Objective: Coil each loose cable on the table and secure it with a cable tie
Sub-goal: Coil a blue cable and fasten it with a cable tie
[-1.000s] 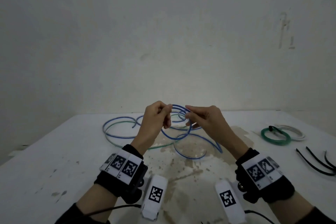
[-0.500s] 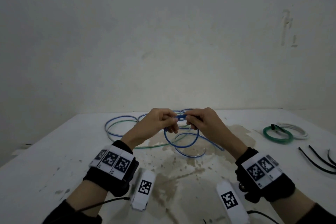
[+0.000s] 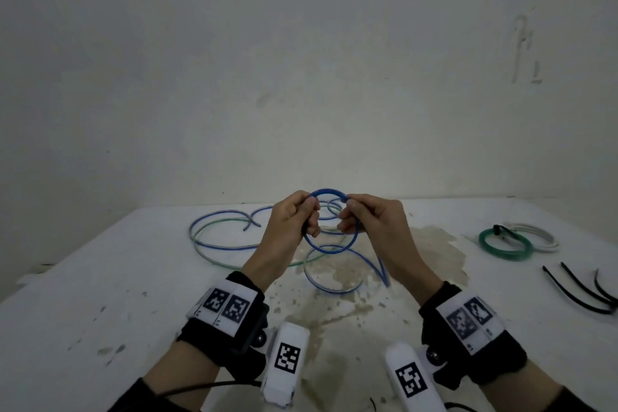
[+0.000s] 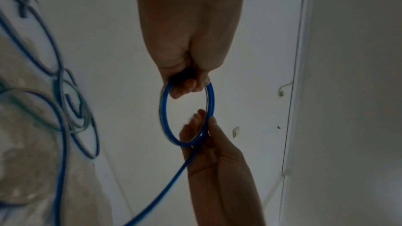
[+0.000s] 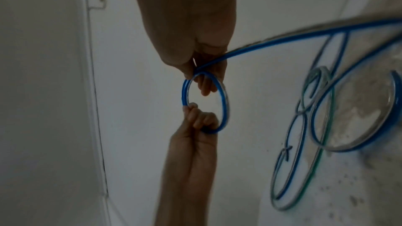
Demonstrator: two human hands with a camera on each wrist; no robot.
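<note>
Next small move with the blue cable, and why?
Probably feed another turn: right hand slides back along the trailing blue cable and brings it up to the loop that left hand pinches. Only one small loop is formed; most of the cable lies loose on the table.

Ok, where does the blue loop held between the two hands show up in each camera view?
Head: blue loop at centre, above the table, between left hand and right hand.
Left wrist: centre, below the left hand.
Right wrist: centre, below the right hand.
Shared landmark: the loose cables on the table.
</note>
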